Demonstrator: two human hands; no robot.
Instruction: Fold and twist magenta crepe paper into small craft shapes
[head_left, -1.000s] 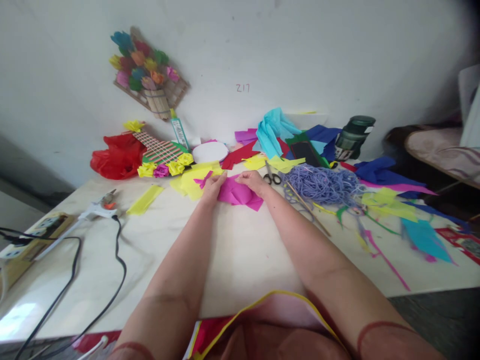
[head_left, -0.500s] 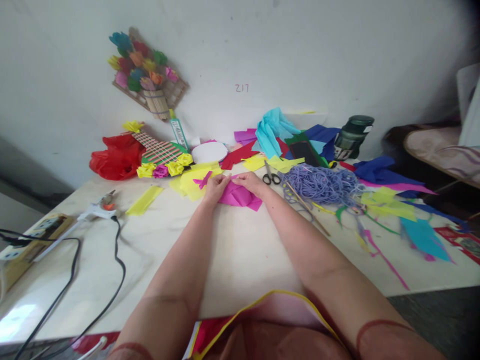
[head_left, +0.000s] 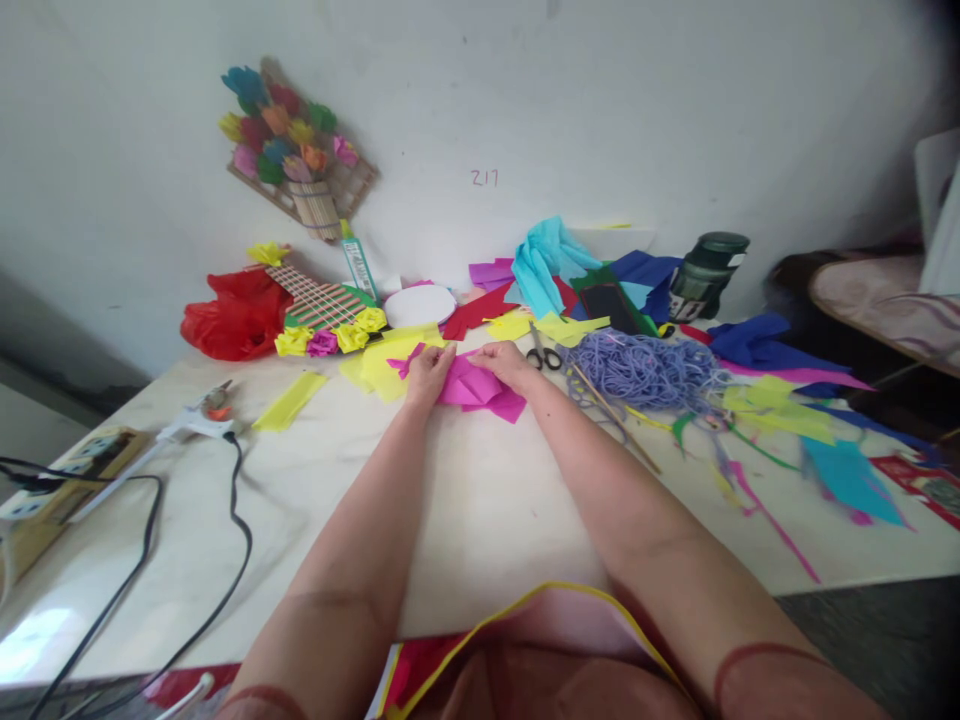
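A piece of magenta crepe paper (head_left: 480, 388) is stretched between my two hands, just above the white table. My left hand (head_left: 430, 374) is closed on its left side, fingertips pinched together. Opposite it, my right hand (head_left: 504, 364) pinches the upper right edge. Left of my left hand lies a small twisted magenta piece (head_left: 406, 360) on yellow crepe paper (head_left: 373, 373). Black-handled scissors (head_left: 543, 356) rest close to my right hand. Further left is a woven stick craft (head_left: 319, 300) trimmed with yellow and magenta paper flowers.
On the left are a glue gun (head_left: 196, 420), a power strip (head_left: 67, 470) and a black cord (head_left: 238, 510). Tangled purple yarn (head_left: 649, 370), a stick (head_left: 619, 420) and a dark green bottle (head_left: 705, 275) stand or lie to the right. Paper flowers in a stick holder (head_left: 307, 200) hang on the wall.
My fingertips have drawn slightly apart at the top, and more of the magenta paper shows between my hands. The other things lie as before.
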